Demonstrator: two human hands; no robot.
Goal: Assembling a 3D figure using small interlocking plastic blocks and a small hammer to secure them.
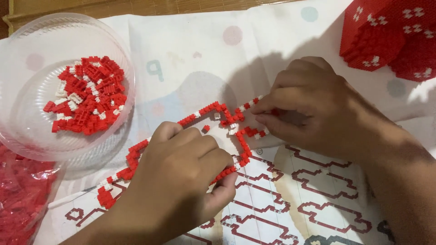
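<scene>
A thin outline of tiny red and white building blocks (pixel 213 110) lies flat on a printed instruction sheet (pixel 290 181). My left hand (pixel 181 177) rests over the outline's lower left part, fingers curled and pressing on it, hiding the middle. My right hand (pixel 313 109) pinches the outline's upper right end between thumb and fingertips, where a short red and white strip (pixel 250 103) sticks out.
A clear plastic bowl (pixel 27 131) with several loose red and white blocks (pixel 86 95) stands at the left. A bag of red blocks (pixel 20 195) lies at the lower left. A finished red block structure (pixel 390 36) stands at the top right.
</scene>
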